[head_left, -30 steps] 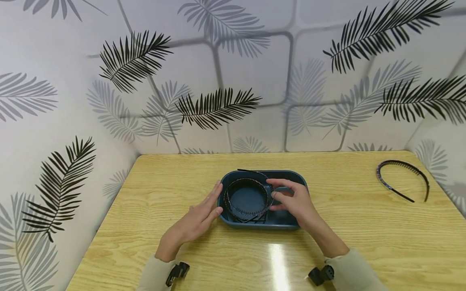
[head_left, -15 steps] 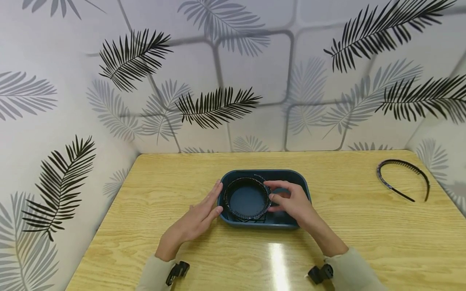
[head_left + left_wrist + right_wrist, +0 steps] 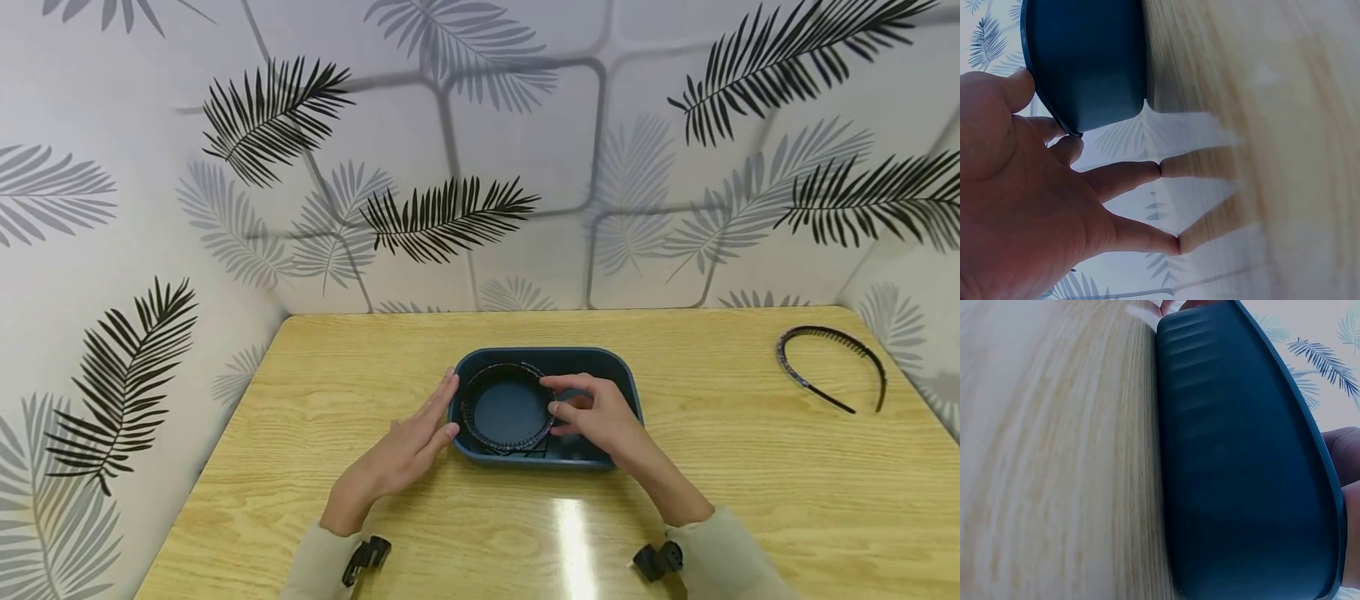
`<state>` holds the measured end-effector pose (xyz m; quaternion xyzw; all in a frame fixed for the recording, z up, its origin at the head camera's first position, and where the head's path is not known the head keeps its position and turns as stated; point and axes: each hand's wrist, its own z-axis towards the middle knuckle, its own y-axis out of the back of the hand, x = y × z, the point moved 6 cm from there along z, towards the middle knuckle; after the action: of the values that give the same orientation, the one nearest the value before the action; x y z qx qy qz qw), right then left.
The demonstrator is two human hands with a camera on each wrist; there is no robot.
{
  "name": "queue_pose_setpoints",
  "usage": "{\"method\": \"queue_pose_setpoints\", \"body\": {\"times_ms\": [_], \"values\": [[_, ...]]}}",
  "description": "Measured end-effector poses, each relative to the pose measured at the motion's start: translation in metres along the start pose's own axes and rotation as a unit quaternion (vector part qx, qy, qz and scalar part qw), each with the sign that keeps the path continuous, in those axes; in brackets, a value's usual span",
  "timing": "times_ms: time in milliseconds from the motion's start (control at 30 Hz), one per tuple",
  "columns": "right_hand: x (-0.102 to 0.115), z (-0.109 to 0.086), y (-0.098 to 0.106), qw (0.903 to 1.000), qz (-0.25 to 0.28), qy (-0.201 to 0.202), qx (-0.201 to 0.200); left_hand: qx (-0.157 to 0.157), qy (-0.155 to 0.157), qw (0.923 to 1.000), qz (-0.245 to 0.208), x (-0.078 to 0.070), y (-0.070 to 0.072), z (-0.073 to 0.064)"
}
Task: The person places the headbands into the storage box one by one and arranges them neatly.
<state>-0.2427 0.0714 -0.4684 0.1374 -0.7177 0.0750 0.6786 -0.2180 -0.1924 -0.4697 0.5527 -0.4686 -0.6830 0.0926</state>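
Note:
A dark blue oblong box (image 3: 592,360) stands on the table in the head view. Several dark toothed headbands (image 3: 510,447) lie nested as a ring in its left half. At the ring's right side, my right hand (image 3: 606,418) pinches a headband between thumb and fingers, inside the box. My left hand (image 3: 408,450) touches the box's left end with its fingers stretched out. In the left wrist view, the thumb and some fingers meet the box (image 3: 1085,62), while other fingertips rest on the table. The right wrist view shows mostly the box's outer wall (image 3: 1241,456).
Another headband (image 3: 783,354), dark with a speckled side, lies apart at the table's right. The wooden table (image 3: 360,358) meets a leaf-patterned wall (image 3: 525,250) at the back. Both wrists wear small black devices (image 3: 366,560) near the sleeves.
The headband in my right hand has gone down into the box and lined up with the ring; its end earlier stuck out over the back rim. My right hand has shifted slightly left.

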Motion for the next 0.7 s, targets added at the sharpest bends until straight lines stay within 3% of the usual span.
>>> {"method": "queue_pose_setpoints", "body": {"times_ms": [700], "values": [[0.0014,-0.0021,-0.0035,0.997,-0.075,0.021,0.005,-0.006,-0.007,0.9999,0.006,0.0012,-0.0016,0.0004]]}}
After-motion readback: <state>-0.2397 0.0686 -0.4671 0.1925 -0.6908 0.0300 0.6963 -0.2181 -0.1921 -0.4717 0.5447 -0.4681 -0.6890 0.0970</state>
